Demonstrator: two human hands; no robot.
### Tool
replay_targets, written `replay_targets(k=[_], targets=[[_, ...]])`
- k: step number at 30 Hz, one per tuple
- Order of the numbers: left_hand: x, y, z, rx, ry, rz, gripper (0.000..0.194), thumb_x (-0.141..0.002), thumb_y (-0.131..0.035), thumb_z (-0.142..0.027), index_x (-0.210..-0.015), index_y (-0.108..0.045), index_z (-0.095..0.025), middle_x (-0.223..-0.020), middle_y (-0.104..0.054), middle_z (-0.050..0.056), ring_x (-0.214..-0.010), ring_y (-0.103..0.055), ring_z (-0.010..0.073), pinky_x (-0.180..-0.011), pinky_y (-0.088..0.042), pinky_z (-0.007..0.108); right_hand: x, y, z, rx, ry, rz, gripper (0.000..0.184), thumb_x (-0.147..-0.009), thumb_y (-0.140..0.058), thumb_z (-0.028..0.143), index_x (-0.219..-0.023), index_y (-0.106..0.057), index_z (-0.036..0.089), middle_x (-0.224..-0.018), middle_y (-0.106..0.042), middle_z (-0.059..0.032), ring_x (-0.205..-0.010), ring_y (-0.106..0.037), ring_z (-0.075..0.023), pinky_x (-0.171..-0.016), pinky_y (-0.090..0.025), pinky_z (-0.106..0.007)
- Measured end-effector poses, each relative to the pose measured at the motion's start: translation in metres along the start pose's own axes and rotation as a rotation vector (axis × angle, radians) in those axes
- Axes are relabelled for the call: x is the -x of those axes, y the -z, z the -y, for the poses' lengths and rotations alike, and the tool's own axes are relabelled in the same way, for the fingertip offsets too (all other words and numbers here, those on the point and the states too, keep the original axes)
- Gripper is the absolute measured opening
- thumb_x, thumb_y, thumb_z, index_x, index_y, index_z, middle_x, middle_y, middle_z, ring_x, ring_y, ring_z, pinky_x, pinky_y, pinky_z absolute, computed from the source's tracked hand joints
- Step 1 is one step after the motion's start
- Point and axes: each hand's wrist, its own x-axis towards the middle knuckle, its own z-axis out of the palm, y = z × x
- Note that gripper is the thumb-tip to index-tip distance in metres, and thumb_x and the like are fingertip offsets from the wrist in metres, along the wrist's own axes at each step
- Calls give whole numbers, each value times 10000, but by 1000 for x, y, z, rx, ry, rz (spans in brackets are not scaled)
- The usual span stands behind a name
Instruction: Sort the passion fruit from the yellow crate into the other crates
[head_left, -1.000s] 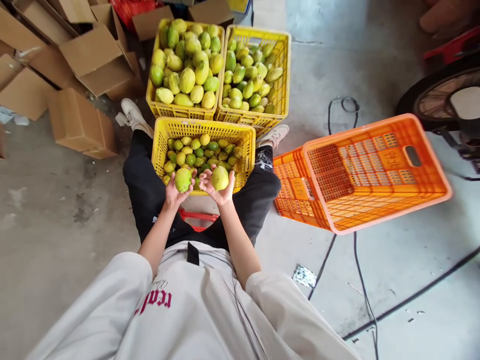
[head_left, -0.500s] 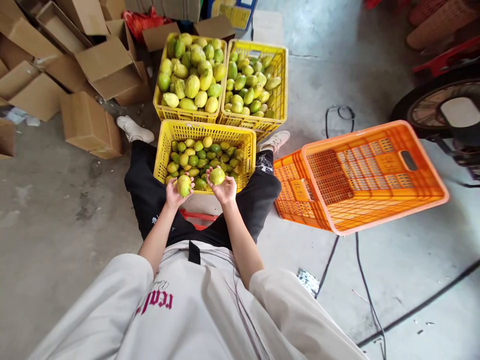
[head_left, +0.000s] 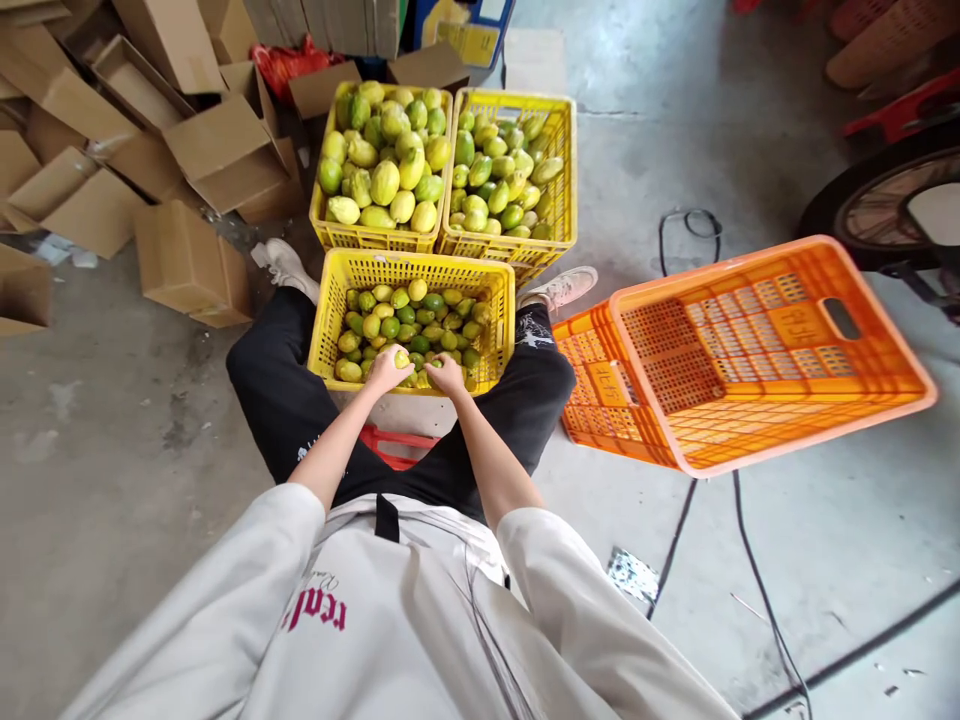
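Between my legs stands a yellow plastic crate point(head_left: 318, 345) holding many small green and yellow lemons point(head_left: 390, 327). My left hand point(head_left: 385, 372), over the crate's near side, is closed around a yellowish lemon point(head_left: 402, 358), palm turned down. Close to its right, my right hand point(head_left: 448, 375) has its fingers curled around a greenish lemon point(head_left: 436, 364), mostly covered by the fingers. The two hands are a small gap apart, both low over the fruit.
Behind it are a yellow crate heaped with larger lemons point(head_left: 385, 183) and another part-filled yellow crate point(head_left: 566, 170). Orange crates point(head_left: 780, 455) stand on the right, near black cables point(head_left: 757, 590) and a wheel point(head_left: 840, 210). Cardboard boxes point(head_left: 191, 255) lie at the left.
Both hands have turned from palms up to palms down and come closer together, lower over the near crate. Each still holds a lemon. The view has shifted slightly.
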Motion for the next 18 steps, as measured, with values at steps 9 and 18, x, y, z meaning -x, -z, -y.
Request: replay_targets(k=[9,18], targets=[[-29,6,19,-568,-17,369,549,-884,-740,-410,-1394,-656,-226,-1415,-738,153,-1322,-708,334,-1051,-553,365,-26,2,-23,221,-29,196,423,-990,-615,445,-1265,-753,155,-1355,-766,-207,-1340,-692,-386,-1088,-528,-404],[-40,5,16,-586,-8,574,716,-713,-847,-305,-1408,-700,-219,-1402,-753,185,-1325,-712,384,-1073,-563,404,-27,-1,-34,253,-107,272,564,-1008,-563,463,-1437,-700,122,-1493,-687,-242,-1431,-640,-405,-1145,-505,-440]])
